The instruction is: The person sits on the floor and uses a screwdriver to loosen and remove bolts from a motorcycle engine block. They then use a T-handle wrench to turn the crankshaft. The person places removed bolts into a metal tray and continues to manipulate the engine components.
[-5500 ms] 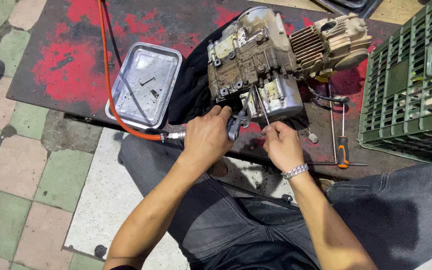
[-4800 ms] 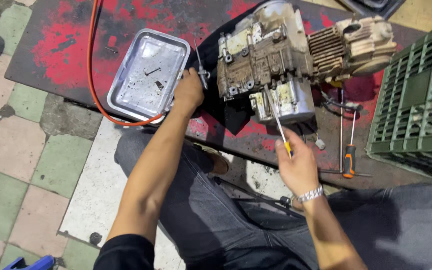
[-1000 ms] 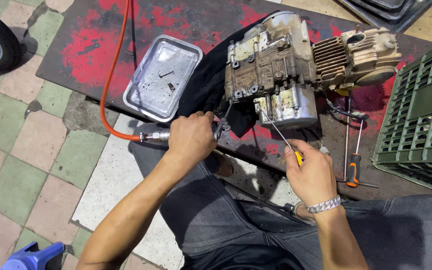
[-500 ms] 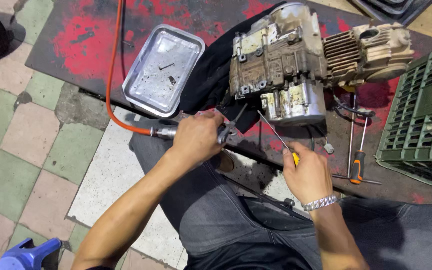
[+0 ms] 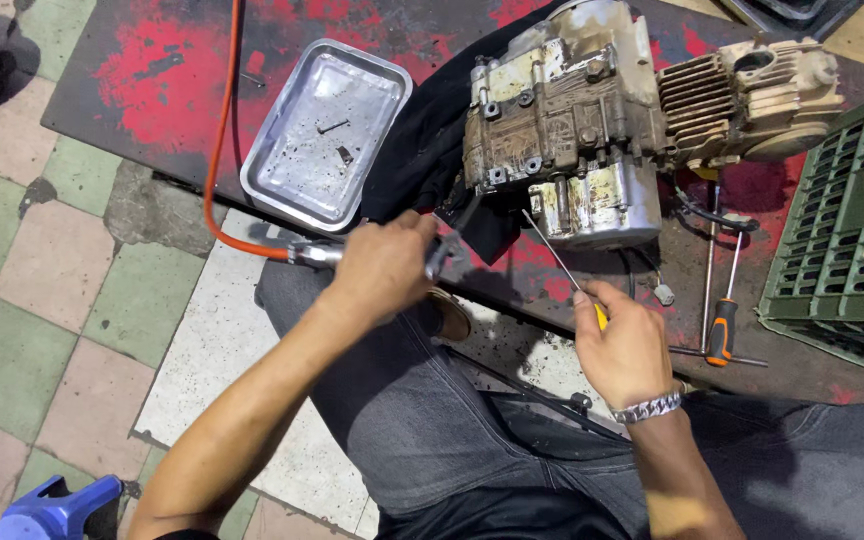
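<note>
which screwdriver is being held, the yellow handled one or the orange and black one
The yellow-handled screwdriver, gripped in the right hand. The orange-and-black one lies untouched on the mat.

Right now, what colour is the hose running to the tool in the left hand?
Orange. The hose runs to the air tool in the left hand; the head view shows it best.

The left hand [image 5: 384,268] grips an air tool [image 5: 439,258] on an orange hose [image 5: 220,150]; the right hand [image 5: 624,345] holds a screwdriver [image 5: 562,265] against the engine [image 5: 572,130], beside a metal tray [image 5: 324,135].
</note>
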